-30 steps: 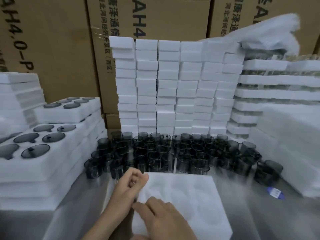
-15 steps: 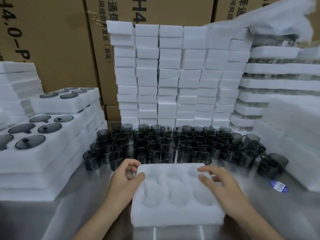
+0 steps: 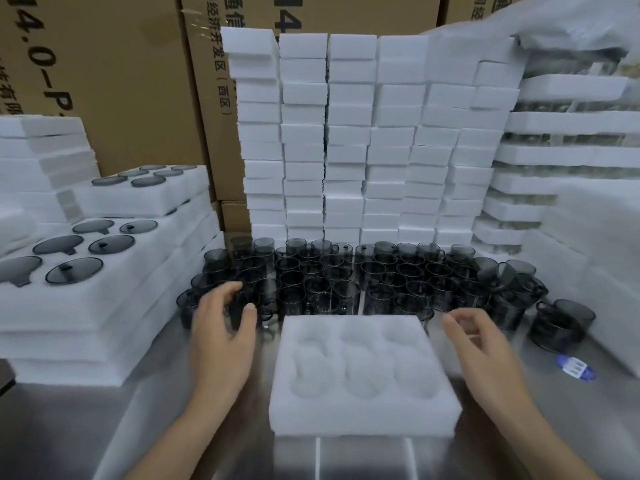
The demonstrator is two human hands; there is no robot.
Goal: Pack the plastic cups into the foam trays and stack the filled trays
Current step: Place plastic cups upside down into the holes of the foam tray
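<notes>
A white foam tray [image 3: 363,415] with several empty round pockets lies flat on the metal table in front of me. Behind it stand several dark smoky plastic cups [image 3: 346,282] in close rows. My left hand [image 3: 221,327] is left of the tray, fingers spread, reaching over the cups at the left end of the rows and holding nothing. My right hand [image 3: 485,348] hovers just right of the tray, fingers loosely curled and apart, empty.
Filled foam trays with dark lids [image 3: 69,258] are stacked at the left. Stacks of white foam blocks [image 3: 353,140] rise behind the cups, with more tray stacks [image 3: 561,157] at the right. Cardboard boxes [image 3: 121,81] form the back wall. A blue label [image 3: 576,367] lies at the right.
Both hands have let go of the foam tray, which now rests on the table. My left hand moved up-left to the cups; my right hand moved right off the tray.
</notes>
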